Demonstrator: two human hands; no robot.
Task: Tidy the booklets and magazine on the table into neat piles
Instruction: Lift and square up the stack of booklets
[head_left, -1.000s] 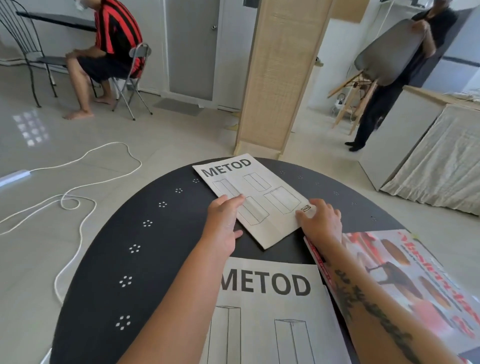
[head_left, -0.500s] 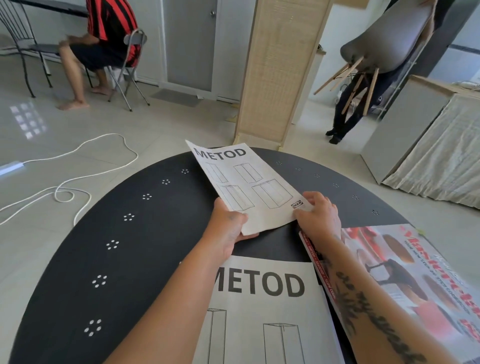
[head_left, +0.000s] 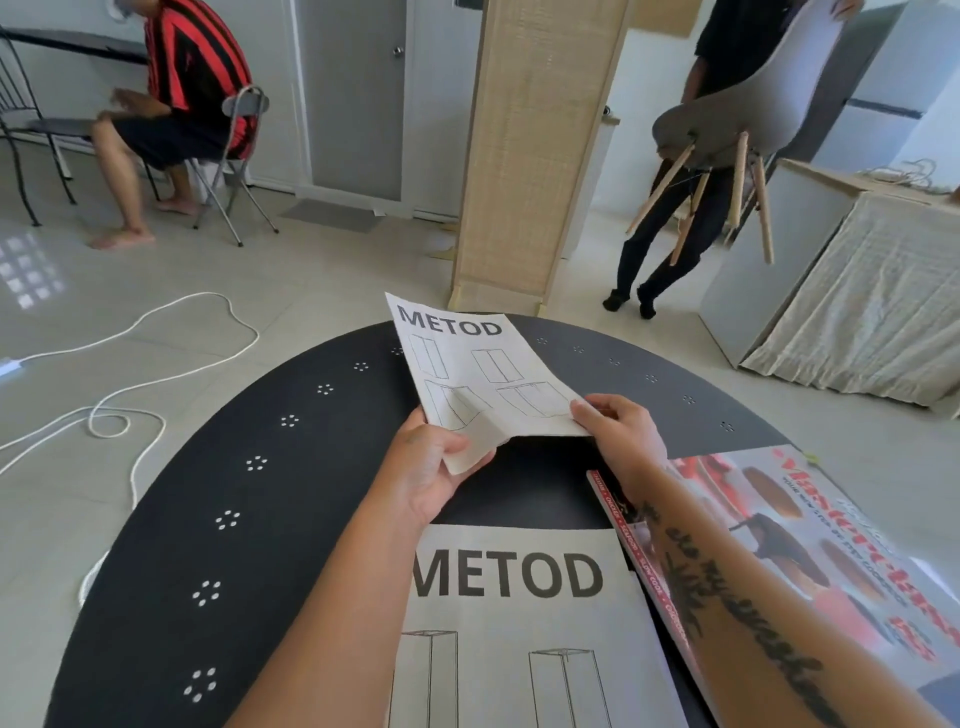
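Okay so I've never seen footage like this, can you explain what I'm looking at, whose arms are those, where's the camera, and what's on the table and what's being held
There is no machine here. The camera sits on a person's head and looks forward and down, so the two arms reaching in from the bottom are that person's own.

The left hand and the right hand each pinch a near corner of a small white booklet printed METOD, holding it tilted up above the table.

The round black table carries two more things: a larger METOD booklet lying flat nearest the camera, and a red glossy magazine to its right, partly under the right forearm.

In the background, one person sits on a folding chair, another carries a grey chair, and a white cable lies on the floor.
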